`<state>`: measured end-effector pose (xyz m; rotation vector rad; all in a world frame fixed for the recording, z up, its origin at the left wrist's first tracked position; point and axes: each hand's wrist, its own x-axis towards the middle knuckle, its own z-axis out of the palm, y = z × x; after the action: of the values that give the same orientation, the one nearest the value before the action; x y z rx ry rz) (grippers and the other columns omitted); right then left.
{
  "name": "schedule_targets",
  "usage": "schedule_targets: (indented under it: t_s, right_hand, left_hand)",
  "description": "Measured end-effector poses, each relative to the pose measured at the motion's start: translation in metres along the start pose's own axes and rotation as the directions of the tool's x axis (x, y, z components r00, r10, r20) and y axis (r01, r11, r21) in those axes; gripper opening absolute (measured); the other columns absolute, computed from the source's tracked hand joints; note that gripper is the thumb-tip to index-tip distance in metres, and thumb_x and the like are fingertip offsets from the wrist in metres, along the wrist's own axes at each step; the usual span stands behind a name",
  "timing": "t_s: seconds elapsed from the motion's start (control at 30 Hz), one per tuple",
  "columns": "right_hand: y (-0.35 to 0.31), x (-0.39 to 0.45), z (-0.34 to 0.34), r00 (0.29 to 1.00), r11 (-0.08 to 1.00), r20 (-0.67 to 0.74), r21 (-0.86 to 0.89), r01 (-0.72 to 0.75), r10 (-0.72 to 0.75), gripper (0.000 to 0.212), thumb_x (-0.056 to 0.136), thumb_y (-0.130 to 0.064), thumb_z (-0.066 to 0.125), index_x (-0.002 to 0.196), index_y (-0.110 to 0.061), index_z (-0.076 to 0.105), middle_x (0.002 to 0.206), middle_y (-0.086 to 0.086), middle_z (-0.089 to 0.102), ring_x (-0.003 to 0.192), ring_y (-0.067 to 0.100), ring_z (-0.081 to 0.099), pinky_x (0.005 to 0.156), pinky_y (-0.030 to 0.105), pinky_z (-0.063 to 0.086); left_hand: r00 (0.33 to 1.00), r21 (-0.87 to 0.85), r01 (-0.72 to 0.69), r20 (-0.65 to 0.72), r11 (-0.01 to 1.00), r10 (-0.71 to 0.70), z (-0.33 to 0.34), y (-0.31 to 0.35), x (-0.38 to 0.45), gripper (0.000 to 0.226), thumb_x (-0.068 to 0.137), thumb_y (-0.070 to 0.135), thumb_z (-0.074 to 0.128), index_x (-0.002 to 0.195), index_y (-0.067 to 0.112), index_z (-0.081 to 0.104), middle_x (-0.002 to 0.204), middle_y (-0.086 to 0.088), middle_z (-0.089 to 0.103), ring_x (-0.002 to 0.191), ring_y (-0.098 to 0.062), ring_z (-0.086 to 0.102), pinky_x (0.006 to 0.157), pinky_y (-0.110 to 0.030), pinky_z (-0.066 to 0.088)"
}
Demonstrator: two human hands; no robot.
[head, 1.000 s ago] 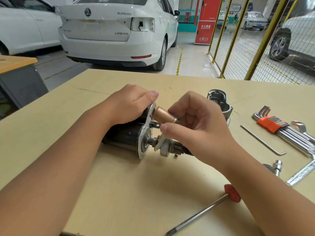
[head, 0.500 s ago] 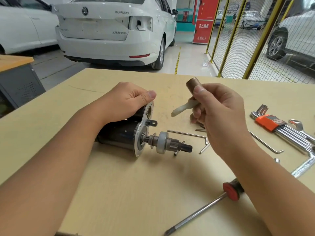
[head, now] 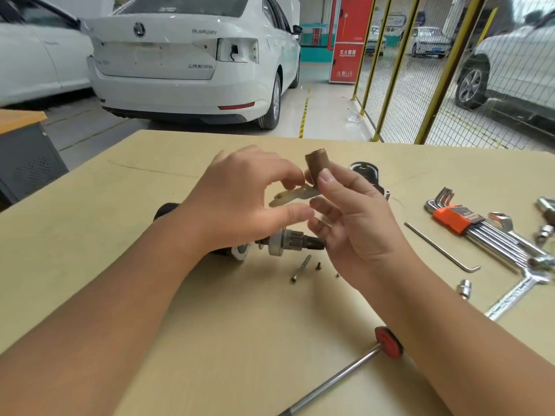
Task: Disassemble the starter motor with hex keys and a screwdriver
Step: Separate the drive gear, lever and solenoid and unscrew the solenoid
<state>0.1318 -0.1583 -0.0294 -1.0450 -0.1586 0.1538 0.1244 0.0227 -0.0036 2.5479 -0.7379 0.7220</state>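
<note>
At frame centre my right hand [head: 351, 217] grips the copper plunger [head: 316, 167] upright, its pale fork lever [head: 295, 196] jutting left. My left hand [head: 240, 202], nearer the lever, reaches with loose fingers, holding nothing. The starter motor [head: 288, 243] lies on the bench [head: 240, 340] just below, shaft pointing right.

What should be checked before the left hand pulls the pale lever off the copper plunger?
1. Copper plunger held by right hand: ok, thumb pinches it.
2. Left hand gripping the pale lever: cannot tell; fingertips near, contact blurred.
3. Motor body steadied: not ok, no hand on it.
4. Pinion shaft lying on the table: ok.
5. Loose screws away from the table edge: ok.
6. Hex key set beside the right hand: ok.
</note>
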Motion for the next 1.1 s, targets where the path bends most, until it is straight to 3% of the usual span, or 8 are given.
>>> schedule_targets:
  t_s: [0.13, 0.37, 0.47, 0.57, 0.67, 0.77, 0.93, 1.1]
  right_hand:
    - [-0.001, 0.000, 0.000, 0.999, 0.999, -0.027, 0.032, -0.021, 0.022, 0.056, 0.072, -0.023, 0.076, 0.124, -0.006, 0.064, 0.101, 0.010, 0.065, 0.072, 0.015, 0.052, 0.063, 0.027, 0.042]
    - [-0.006, 0.003, -0.006, 0.991, 0.988, 0.043, 0.077, -0.132, 0.129, 0.012, 0.092, -0.026, 0.060, 0.096, -0.015, 0.060, 0.085, 0.005, 0.059, 0.060, 0.016, 0.050, 0.061, 0.030, 0.041]
    - [-0.008, 0.002, -0.007, 0.987, 0.990, 0.101, 0.058, -0.129, 0.123, 0.021, 0.087, -0.024, 0.065, 0.107, -0.015, 0.065, 0.085, 0.004, 0.068, 0.061, 0.016, 0.052, 0.062, 0.030, 0.041]
    - [-0.009, 0.002, -0.007, 0.978, 0.993, 0.174, -0.017, -0.114, 0.116, 0.030, 0.084, -0.027, 0.068, 0.112, -0.015, 0.069, 0.095, 0.004, 0.071, 0.062, 0.016, 0.053, 0.064, 0.032, 0.040]
    - [-0.010, 0.003, -0.008, 0.970, 0.995, 0.225, -0.052, -0.087, 0.097, 0.040, 0.083, -0.027, 0.070, 0.121, -0.013, 0.069, 0.098, 0.006, 0.065, 0.062, 0.017, 0.053, 0.065, 0.032, 0.040]
    - [-0.008, 0.003, -0.008, 0.960, 0.996, 0.269, -0.051, -0.072, 0.083, 0.036, 0.085, -0.024, 0.072, 0.119, -0.013, 0.070, 0.105, 0.011, 0.052, 0.060, 0.017, 0.051, 0.065, 0.033, 0.038]
    - [-0.003, 0.004, -0.006, 0.978, 0.997, 0.199, -0.046, -0.057, 0.065, 0.039, 0.070, -0.031, 0.083, 0.103, -0.017, 0.068, 0.105, 0.014, 0.053, 0.051, 0.013, 0.046, 0.064, 0.032, 0.038]
    - [-0.001, 0.003, -0.004, 0.992, 0.999, 0.121, -0.032, -0.031, 0.035, 0.038, 0.068, -0.028, 0.085, 0.099, -0.012, 0.068, 0.094, 0.015, 0.063, 0.049, 0.011, 0.044, 0.061, 0.031, 0.039]
  left_hand:
    - [0.999, -0.068, 0.010, -0.036, 0.998, -0.012, 0.008, -0.002, -0.001, 0.026, 0.088, 0.040, 0.067, 0.098, 0.018, 0.076, 0.090, 0.010, 0.073, 0.085, -0.017, 0.067, 0.082, -0.048, 0.053]
    - [0.993, -0.200, -0.007, -0.116, 0.980, -0.016, 0.010, -0.008, 0.001, 0.013, 0.095, 0.017, 0.065, 0.100, 0.009, 0.074, 0.088, -0.002, 0.070, 0.080, -0.020, 0.062, 0.073, -0.041, 0.051]
    - [0.988, -0.382, 0.103, -0.069, 0.918, -0.140, 0.009, -0.009, 0.000, 0.012, 0.100, 0.020, 0.061, 0.101, 0.014, 0.070, 0.085, -0.001, 0.069, 0.076, -0.014, 0.063, 0.070, -0.033, 0.052]
    - [0.988, -0.536, 0.130, 0.003, 0.834, -0.152, 0.003, -0.010, -0.002, 0.012, 0.100, 0.019, 0.059, 0.101, 0.009, 0.066, 0.075, -0.007, 0.070, 0.066, -0.014, 0.066, 0.063, -0.027, 0.053]
    - [0.990, -0.633, 0.131, 0.050, 0.763, -0.129, -0.002, -0.014, -0.004, 0.011, 0.098, 0.016, 0.059, 0.098, 0.007, 0.065, 0.067, -0.018, 0.066, 0.053, -0.019, 0.060, 0.053, -0.029, 0.049]
    - [0.990, -0.694, 0.131, 0.050, 0.708, -0.134, -0.003, -0.017, -0.005, 0.009, 0.098, 0.014, 0.061, 0.099, 0.007, 0.066, 0.065, -0.013, 0.063, 0.051, -0.021, 0.054, 0.049, -0.027, 0.044]
    - [0.981, -0.736, 0.118, -0.016, 0.666, -0.191, -0.002, -0.022, -0.003, 0.010, 0.095, 0.014, 0.067, 0.096, 0.022, 0.072, 0.075, -0.031, 0.058, 0.056, -0.030, 0.056, 0.045, -0.026, 0.039]
    - [0.971, -0.723, 0.138, -0.036, 0.677, -0.236, -0.001, -0.021, -0.004, 0.004, 0.093, 0.015, 0.070, 0.097, 0.015, 0.071, 0.074, -0.021, 0.063, 0.053, -0.022, 0.058, 0.048, -0.028, 0.045]
